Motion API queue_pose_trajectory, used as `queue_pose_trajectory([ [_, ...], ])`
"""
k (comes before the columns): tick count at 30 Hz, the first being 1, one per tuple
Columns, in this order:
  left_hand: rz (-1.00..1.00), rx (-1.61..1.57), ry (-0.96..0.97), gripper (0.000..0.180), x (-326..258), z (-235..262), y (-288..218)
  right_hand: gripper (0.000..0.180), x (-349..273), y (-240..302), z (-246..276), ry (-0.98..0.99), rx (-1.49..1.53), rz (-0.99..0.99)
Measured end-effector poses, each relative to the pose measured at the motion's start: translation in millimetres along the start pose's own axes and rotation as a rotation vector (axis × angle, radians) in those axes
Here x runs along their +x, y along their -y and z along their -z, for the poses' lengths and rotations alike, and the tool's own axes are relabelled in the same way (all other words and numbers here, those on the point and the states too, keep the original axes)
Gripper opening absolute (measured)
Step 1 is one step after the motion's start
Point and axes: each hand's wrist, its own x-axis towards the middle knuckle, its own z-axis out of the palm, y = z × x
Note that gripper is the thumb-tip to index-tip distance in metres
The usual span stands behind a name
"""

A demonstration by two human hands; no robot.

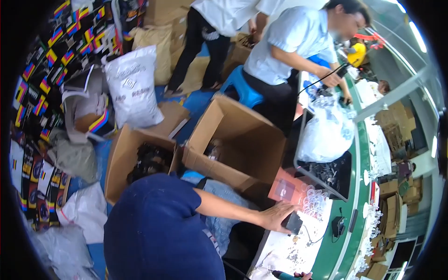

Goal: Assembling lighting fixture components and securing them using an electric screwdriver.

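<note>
My left hand [279, 217] reaches across from the navy sleeve and grips a small black block-shaped part [293, 223] on the white worktop. Its fingers lie over the part's near side, and a thin dark cord curves on the surface beside it. At the lower edge, only a bit of my right hand [306, 276] shows, closed around a teal-bodied electric screwdriver [283, 275]. Just beyond my left hand, several clear plastic rings [314, 201] are heaped together next to a pinkish-red tray [276, 190].
A large open carton [238, 140] and a smaller one [119, 163] with dark parts stand left of the bench. A black bin [347, 168] of dark pieces and a clear bag [326, 133] lie farther along. A co-worker [294, 46] sits on a blue stool [242, 88]; another person [224, 18] stands behind.
</note>
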Motion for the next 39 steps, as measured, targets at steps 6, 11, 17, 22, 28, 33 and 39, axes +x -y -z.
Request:
queue_pose_trajectory([
  [6, -0.167, 0.051, -0.127, 0.073, -1, -16, 9, 0.044, 8, 0, 8, 0.051, -0.168, 0.101],
  [11, -0.051, 0.049, 0.030, 0.088, -16, -14, 2, 0.031, -2, 13, -15, 0.101, -0.176, 0.041],
  [17, 0.136, -0.034, -0.110, 0.083, -13, -37, -9, 0.048, 22, -19, -6, 0.318, -0.101, -0.028],
  [22, 0.272, -0.141, -0.192, 0.083, -8, -72, -19, 0.041, 27, -12, 20, 0.145, -0.192, 0.059],
  [28, 0.017, -0.107, 0.169, 0.074, 4, -7, -8, 0.016, 9, -16, 18, -0.105, 0.017, -0.015],
  [33, 0.261, -0.241, 0.301, 0.071, 31, 9, -9, 0.013, -7, 6, 23, -0.276, 0.140, -0.013],
  [39, 1.154, -0.805, 0.774, 0.054, 83, 18, -7, 0.009, -7, 6, 31, -0.350, 0.125, -0.015],
])
